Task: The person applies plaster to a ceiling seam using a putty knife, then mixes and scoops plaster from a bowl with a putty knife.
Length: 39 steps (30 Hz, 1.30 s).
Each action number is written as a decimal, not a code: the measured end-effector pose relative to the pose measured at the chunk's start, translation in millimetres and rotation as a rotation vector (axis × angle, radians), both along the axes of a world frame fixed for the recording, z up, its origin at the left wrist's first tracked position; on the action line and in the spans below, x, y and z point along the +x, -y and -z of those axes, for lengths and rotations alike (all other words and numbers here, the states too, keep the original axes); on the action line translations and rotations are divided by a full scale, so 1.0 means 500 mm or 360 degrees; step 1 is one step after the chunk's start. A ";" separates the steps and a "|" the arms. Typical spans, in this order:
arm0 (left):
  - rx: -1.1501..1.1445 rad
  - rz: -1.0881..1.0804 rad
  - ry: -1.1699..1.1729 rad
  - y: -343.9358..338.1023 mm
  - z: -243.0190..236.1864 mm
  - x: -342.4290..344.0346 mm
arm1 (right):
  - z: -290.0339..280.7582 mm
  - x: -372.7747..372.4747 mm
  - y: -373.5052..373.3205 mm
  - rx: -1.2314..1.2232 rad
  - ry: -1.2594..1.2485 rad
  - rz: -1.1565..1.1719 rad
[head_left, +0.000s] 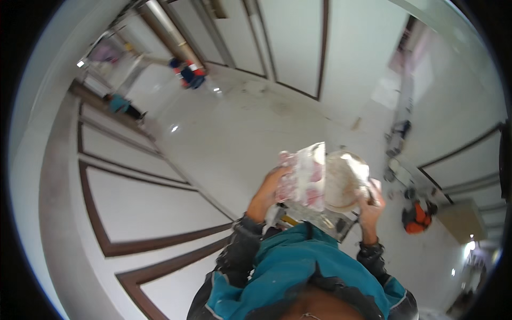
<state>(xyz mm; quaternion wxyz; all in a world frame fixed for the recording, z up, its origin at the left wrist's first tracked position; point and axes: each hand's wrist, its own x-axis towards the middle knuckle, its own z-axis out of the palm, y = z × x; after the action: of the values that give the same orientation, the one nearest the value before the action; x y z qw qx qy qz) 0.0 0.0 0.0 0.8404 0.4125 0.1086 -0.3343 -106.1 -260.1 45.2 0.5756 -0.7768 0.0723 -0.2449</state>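
My left hand is closed around the left side of a flat rectangular piece, white with pinkish-red patches. Motion blur and glare hide what it is exactly. To its right, my right hand grips the rim of a round, pale tub. The tub's inside looks whitish, with a bright reflection near the top. The rectangular piece stands tilted up right at the tub's left edge; whether they touch I cannot tell. Both are in front of my teal top, and dark sleeves cover my forearms.
Below my hands is a partly hidden surface with a yellow item. White walls with brown trim flank a glossy pale floor. One person in orange is low at right beside a beige box. Two others are farther off at upper left.
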 end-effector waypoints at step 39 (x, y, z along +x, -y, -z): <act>-0.0503 -0.0607 0.0221 0.127 -0.129 -0.007 | 0.050 0.087 0.210 -0.0879 -0.0086 -0.0573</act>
<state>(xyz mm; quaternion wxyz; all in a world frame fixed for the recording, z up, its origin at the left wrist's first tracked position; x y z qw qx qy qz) -3.7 -63.3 64.5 0.9477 0.2701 0.0729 -0.1536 -62.7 -364.8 20.1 0.3752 -0.9100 -0.1201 -0.1289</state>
